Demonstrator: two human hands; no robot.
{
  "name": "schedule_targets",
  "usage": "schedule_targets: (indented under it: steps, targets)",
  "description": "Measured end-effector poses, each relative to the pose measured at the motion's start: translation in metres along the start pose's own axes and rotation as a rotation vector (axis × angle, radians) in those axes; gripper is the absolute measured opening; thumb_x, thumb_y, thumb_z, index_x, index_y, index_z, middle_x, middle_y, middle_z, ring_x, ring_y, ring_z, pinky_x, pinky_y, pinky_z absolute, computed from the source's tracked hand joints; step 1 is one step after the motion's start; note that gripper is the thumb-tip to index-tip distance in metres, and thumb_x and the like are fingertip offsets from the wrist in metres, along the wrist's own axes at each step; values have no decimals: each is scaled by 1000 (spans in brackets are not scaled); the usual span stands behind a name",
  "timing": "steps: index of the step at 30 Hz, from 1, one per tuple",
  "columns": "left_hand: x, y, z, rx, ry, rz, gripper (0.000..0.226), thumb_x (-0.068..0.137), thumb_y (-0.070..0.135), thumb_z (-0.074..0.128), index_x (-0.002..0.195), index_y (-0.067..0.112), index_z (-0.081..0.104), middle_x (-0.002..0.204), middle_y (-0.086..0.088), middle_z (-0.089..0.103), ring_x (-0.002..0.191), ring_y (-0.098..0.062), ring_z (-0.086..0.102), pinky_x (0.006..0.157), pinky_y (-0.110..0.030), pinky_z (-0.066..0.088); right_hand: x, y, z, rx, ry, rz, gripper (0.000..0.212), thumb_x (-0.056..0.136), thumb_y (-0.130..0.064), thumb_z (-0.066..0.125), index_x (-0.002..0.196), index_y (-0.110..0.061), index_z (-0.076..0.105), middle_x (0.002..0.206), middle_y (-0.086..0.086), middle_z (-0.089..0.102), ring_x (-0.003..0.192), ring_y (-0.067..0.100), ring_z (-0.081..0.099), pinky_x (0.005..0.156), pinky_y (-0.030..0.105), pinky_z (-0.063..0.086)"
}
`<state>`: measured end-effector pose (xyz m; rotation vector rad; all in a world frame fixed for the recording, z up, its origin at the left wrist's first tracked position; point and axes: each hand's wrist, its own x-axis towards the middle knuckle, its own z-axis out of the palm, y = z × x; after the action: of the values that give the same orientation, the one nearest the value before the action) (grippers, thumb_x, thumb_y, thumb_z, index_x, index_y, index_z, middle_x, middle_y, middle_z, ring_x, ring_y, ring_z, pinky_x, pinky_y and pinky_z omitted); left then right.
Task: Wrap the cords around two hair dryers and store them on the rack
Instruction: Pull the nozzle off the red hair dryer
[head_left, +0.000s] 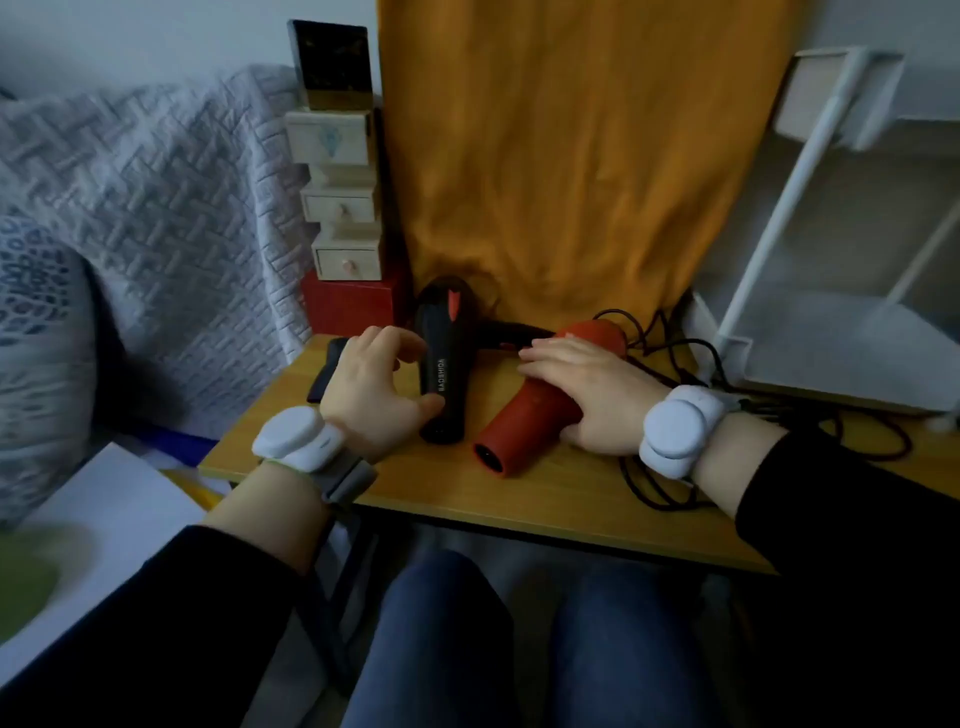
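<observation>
A black plastic hair dryer (442, 364) lies on the wooden table (519, 501) with its barrel running from the near edge away toward the hanging mustard-orange cloth (571, 156). Its handle sticks out to the right. The left hand (371, 384) sits just to the left of that barrel, nearer to it than the right hand is. The fingers are loosely curved and spread, and the thumb tip touches the barrel's near end. They have not closed round it.

A red cylindrical hair dryer (524, 415) lies beside the black one at a slant, nozzle toward the person and rear end pointing far-right. The right hand (589, 397) rests flat across its top, fingers fairly straight and pointing left. Whether the thumb hooks underneath cannot be told.

The black cords (670, 345) sprawl unwound over the table's right side, past the right wrist. The white metal rack (779, 218) stands beyond them at far right, closest to the right arm. So wrapping probably comes first, and neither dryer is stored yet.

White lettering along the black barrel appears to read "BAOSHIDA". No other writing is legible.
</observation>
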<state>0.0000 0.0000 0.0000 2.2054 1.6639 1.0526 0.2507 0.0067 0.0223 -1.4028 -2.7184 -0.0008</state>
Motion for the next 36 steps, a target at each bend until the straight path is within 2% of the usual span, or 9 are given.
schedule_targets:
  steps: [6, 12, 18, 24, 28, 30, 31, 33, 36]
  targets:
    - [-11, -29, -3, 66, -16, -76, 56, 70, 20, 81, 121, 12, 56, 108, 5, 48, 109, -20, 49, 85, -19, 30, 20, 8, 5, -197, -82, 19, 93, 70, -45, 75, 147, -23, 27, 156, -4, 22, 146, 13, 8, 117, 33, -5]
    - [-13, -44, 4, 89, -93, -153, 65, 72, 26, 78, 131, 16, 52, 117, 0, 52, 118, -23, 49, 92, -27, 36, 26, 14, 7, -180, -33, -60, 64, 71, -44, 71, 130, -36, 48, 134, -8, 44, 138, 15, 26, 116, 35, -6]
    - [-9, -51, 7, 121, -166, -178, 63, 79, 29, 73, 136, 16, 49, 127, -5, 55, 126, -26, 47, 101, -32, 35, 29, 19, 1, -168, -44, -31, 62, 64, -50, 71, 122, -43, 49, 119, -13, 44, 126, 14, 35, 117, 42, -6]
    - [-6, -43, 1, -20, -30, -126, 58, 75, 24, 76, 128, 19, 54, 112, 7, 52, 104, -13, 51, 85, -21, 34, 29, 22, -3, -87, -23, -24, 58, 67, -51, 70, 120, -43, 49, 113, -15, 44, 120, 13, 39, 117, 41, -8]
    - [-1, -24, -6, -166, 1, -85, 52, 72, 22, 79, 116, 30, 52, 106, 14, 52, 88, 1, 52, 71, -5, 36, 28, 24, -12, 31, 6, -29, 57, 68, -45, 73, 120, -40, 51, 112, -14, 46, 114, 10, 43, 114, 31, -8]
    - [2, -12, -9, -253, -26, -92, 53, 70, 18, 78, 112, 34, 49, 104, 16, 55, 85, 5, 57, 65, -2, 41, 26, 24, -16, 112, 34, -14, 56, 66, -43, 75, 117, -43, 51, 111, -16, 47, 112, 7, 44, 116, 31, 1]
    - [3, -7, -11, -294, -42, -94, 54, 69, 15, 77, 111, 33, 49, 102, 16, 56, 84, 7, 58, 63, -2, 43, 25, 24, -19, 156, 59, -5, 55, 65, -43, 75, 115, -44, 51, 110, -17, 48, 110, 6, 45, 116, 33, 13]
    - [6, 4, -12, -340, -72, -90, 53, 68, 10, 75, 110, 32, 50, 95, 13, 59, 80, 6, 59, 59, -8, 46, 22, 25, -25, 229, 129, 11, 53, 63, -45, 73, 112, -45, 53, 107, -20, 48, 103, 5, 48, 100, 35, 39]
    - [13, 18, -12, -364, -106, -72, 49, 70, 6, 72, 107, 30, 51, 87, 7, 62, 71, -5, 62, 56, -19, 49, 18, 29, -34, 236, 246, 14, 53, 63, -48, 73, 113, -46, 55, 105, -20, 49, 101, 4, 50, 85, 33, 47]
